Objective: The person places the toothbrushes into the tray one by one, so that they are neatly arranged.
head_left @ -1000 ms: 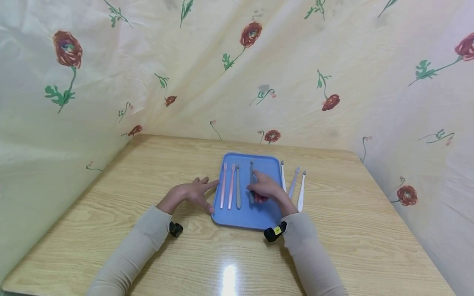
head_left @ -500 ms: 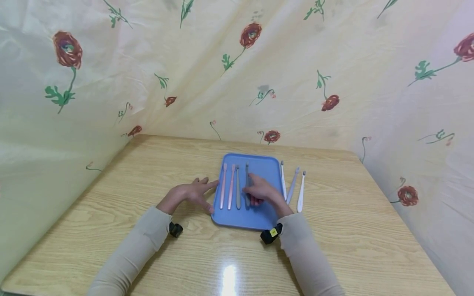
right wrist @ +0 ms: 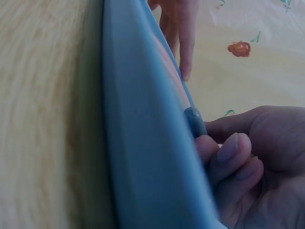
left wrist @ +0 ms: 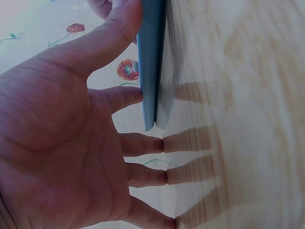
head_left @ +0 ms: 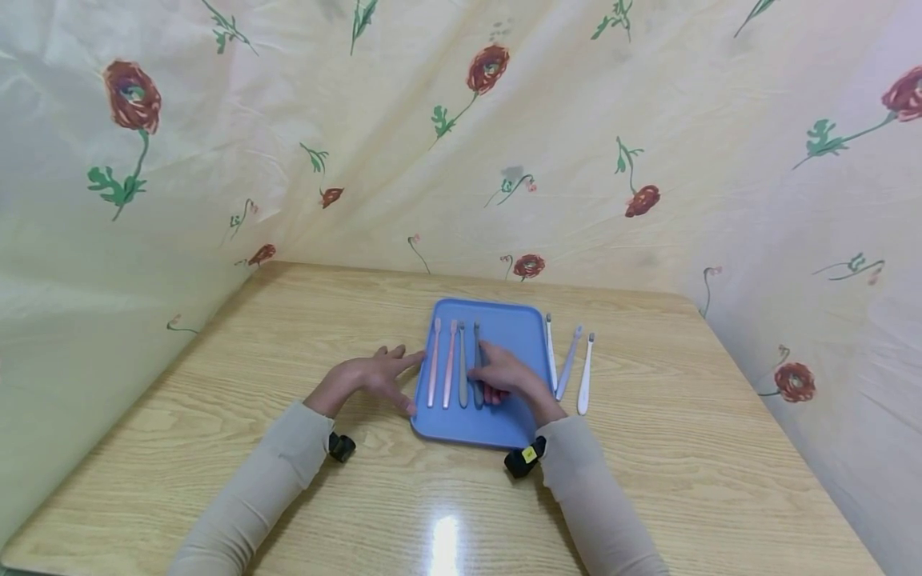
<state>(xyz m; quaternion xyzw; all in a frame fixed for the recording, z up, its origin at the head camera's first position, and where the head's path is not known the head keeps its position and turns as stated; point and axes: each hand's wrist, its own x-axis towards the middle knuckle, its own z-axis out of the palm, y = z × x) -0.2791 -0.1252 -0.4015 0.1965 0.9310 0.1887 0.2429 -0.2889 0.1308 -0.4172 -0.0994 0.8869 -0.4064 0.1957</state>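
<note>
A blue tray (head_left: pixel 510 326) lies on the table with two pink toothbrushes (head_left: pixel 434 364) and a grey toothbrush (head_left: pixel 463 366) side by side in its left half. Just right of these lies a dark grey toothbrush (head_left: pixel 477 339), which my right hand (head_left: pixel 507 373) pinches between thumb and curled fingers. In the right wrist view, its rounded handle end (right wrist: pixel 194 121) shows at the fingertips, behind the tray wall. My left hand (head_left: pixel 370 376) is spread at the tray's left edge; in the left wrist view, thumb and forefinger touch the tray side (left wrist: pixel 151 62) and the other fingertips rest on the table.
Right of the tray, a white toothbrush (head_left: pixel 551 352), a lavender toothbrush (head_left: pixel 568 366) and another white toothbrush (head_left: pixel 587 374) lie on the wooden table (head_left: pixel 691 416). A flowered cloth (head_left: pixel 374 160) hangs behind the table and along both sides.
My right hand has slid the dark grey toothbrush leftward across the tray, closer to the other grey one. The left hand has stayed at the tray's edge.
</note>
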